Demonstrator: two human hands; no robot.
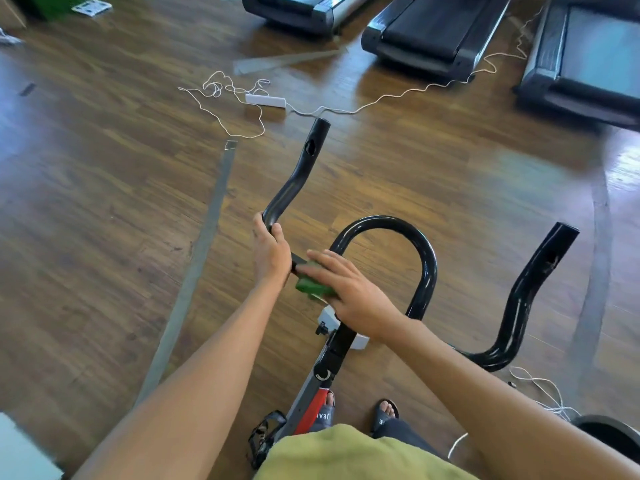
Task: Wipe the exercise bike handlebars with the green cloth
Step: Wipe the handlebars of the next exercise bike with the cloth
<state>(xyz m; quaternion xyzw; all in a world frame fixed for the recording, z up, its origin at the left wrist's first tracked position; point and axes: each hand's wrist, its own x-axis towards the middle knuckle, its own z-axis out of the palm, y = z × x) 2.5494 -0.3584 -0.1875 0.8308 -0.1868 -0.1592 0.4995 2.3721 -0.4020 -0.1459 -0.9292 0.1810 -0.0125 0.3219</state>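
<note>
The black exercise bike handlebars [420, 251] fill the middle of the view: a centre loop, a left horn [301, 168] rising forward and a right horn [533, 282]. My left hand [272, 252] grips the base of the left horn, fingers curled round the tube. A green cloth [311, 285] lies folded on the bar just right of that hand. My right hand [349, 289] rests on the cloth with fingers stretched out, pressing it onto the bar. Most of the cloth is hidden under that palm.
The bike's stem and red frame [317, 407] run down toward my sandalled feet. White cord [242, 109] and a power strip [265, 99] lie on the wooden floor ahead. Treadmills [426, 32] stand at the back right. A dark round object [609, 434] sits bottom right.
</note>
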